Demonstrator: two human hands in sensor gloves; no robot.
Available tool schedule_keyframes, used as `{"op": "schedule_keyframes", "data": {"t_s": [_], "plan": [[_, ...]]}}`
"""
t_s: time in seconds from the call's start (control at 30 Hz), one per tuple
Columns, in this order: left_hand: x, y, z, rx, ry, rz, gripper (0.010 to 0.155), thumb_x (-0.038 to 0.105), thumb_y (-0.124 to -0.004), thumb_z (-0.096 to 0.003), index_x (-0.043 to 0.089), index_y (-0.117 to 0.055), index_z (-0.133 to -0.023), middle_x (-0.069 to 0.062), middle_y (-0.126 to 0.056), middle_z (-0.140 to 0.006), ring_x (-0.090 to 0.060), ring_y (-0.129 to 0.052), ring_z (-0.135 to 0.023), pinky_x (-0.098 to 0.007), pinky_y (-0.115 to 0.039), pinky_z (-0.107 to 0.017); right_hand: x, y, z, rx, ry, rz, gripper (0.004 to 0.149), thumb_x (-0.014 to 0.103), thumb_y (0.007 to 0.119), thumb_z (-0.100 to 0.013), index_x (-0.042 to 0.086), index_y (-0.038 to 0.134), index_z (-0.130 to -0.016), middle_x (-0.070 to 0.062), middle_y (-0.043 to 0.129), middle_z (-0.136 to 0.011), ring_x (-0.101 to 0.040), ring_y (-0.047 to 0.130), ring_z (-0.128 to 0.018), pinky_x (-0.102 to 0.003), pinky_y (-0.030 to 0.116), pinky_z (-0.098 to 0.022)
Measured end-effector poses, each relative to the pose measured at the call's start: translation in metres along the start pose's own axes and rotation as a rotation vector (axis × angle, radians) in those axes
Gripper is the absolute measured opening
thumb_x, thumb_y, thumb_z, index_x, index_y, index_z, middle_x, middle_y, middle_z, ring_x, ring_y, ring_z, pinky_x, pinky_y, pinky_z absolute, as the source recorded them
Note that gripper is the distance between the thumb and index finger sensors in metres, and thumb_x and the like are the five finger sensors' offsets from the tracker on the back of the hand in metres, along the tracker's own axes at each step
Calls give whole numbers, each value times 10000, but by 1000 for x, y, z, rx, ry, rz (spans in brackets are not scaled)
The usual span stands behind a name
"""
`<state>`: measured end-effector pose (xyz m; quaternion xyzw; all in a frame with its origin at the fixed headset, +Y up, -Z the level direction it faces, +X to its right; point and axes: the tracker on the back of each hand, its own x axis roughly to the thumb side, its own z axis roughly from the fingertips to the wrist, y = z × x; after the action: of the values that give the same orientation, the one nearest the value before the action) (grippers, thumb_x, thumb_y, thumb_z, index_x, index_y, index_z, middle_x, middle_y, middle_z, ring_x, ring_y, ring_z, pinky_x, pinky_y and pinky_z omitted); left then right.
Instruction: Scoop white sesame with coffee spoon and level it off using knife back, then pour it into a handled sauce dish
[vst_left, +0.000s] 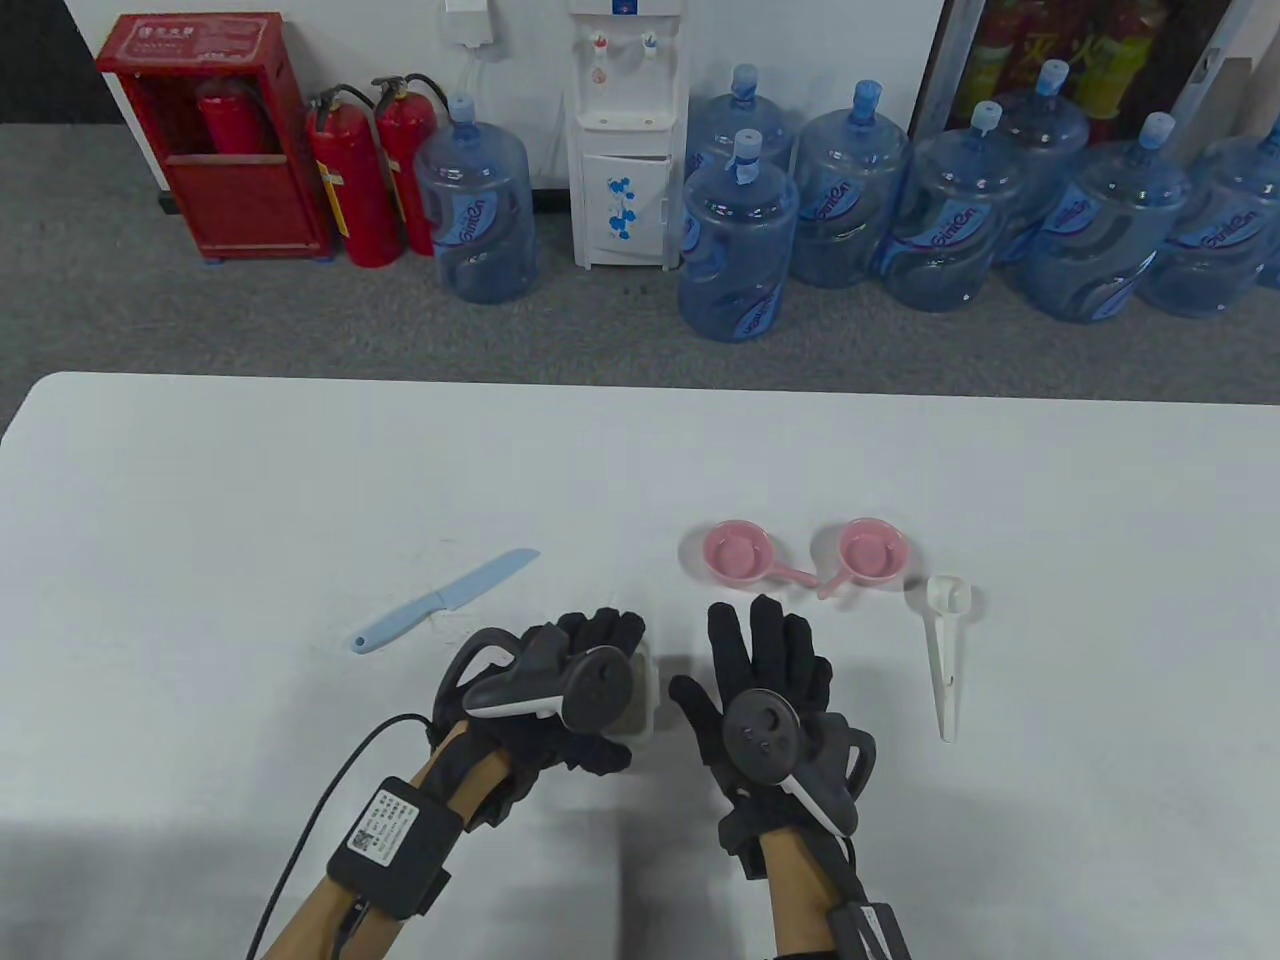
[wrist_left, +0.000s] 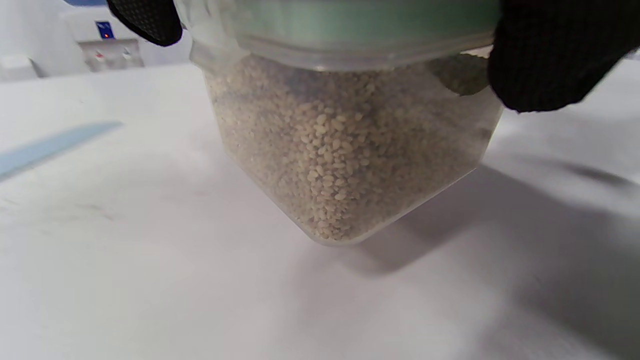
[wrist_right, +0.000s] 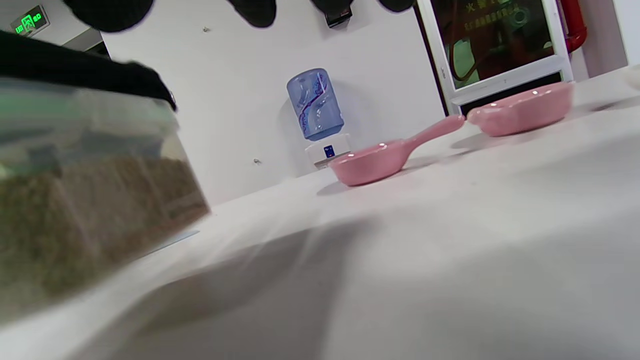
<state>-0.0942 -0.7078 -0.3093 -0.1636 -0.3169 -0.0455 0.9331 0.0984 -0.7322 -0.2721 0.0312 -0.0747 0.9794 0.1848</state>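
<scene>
Left wrist view: left grip (wrist_left: 545, 55) is clutching the lidded sesame tub (wrist_left: 345, 145); yanking the lid risks spilling seeds across the counter (wrist_left: 150, 280).

knife (vst_left: 445, 600): light blue | sauce dishes (vst_left: 738, 551): pink | coffee spoon (vst_left: 945, 640): white | sesame container lid (wrist_left: 350, 20): green | gloves (vst_left: 765, 660): black

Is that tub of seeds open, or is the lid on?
Lid on. In the left wrist view a green lid caps the clear sesame tub, and the left hand grips it around the top.
</scene>
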Motion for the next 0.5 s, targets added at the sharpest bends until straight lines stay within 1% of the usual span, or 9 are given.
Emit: {"op": "schedule_keyframes", "data": {"t_s": [0.1,0.17,0.23,0.33,0.43,0.47,0.5], "plan": [[10,-13,-8,-34,-23,-10,1191,702,-856,-392,137,-181,-1195,-157,-286,-1289,-502,-507,-1197,-701,-536,-795,0,-1,0,4,-1,-2,781,670,503,-581,285,290,-1227,-186,151,-1254,-490,203,-1114,-706,293,-739],[13,-17,-11,-47,-28,-15,1192,702,-857,-390,140,-181,-1196,-153,-285,-1290,-499,-506,-1199,-700,-536,-796,0,-1,0,5,-2,-4,780,671,503,-581,285,292,-1226,-186,150,-1253,-490,202,-1114,-706,292,-740],[14,-18,-11,-36,-26,-21,1189,699,-857,-392,140,-183,-1196,-152,-284,-1289,-497,-503,-1198,-700,-531,-797,0,-1,0,4,-2,-4,782,671,504,-580,286,290,-1226,-185,151,-1254,-490,203,-1114,-705,293,-741],[16,-20,-11,-52,-14,-28,1191,695,-852,-399,142,-163,-1197,-150,-262,-1291,-498,-477,-1204,-699,-506,-805,0,-1,0,6,0,-11,783,670,505,-581,284,289,-1227,-184,150,-1254,-489,202,-1115,-706,292,-740],[17,-20,-10,-83,14,-43,1187,711,-793,-404,134,-113,-1189,-149,-204,-1287,-501,-404,-1220,-685,-468,-821,0,-1,0,8,-1,-9,781,669,505,-582,282,294,-1226,-187,155,-1253,-490,208,-1113,-706,297,-739],[16,-20,-10,-100,16,-28,1195,729,-767,-393,136,-95,-1183,-146,-173,-1283,-503,-364,-1220,-683,-440,-829,0,-1,0,10,-1,-10,780,668,505,-582,281,295,-1226,-190,158,-1252,-489,206,-1114,-705,297,-739],[15,-20,-9,-87,13,-14,1206,751,-742,-372,133,-97,-1183,-150,-172,-1280,-507,-323,-1222,-682,-430,-832,0,-1,0,11,-2,-12,782,668,506,-582,278,294,-1226,-192,158,-1252,-490,211,-1113,-706,299,-738]]}}
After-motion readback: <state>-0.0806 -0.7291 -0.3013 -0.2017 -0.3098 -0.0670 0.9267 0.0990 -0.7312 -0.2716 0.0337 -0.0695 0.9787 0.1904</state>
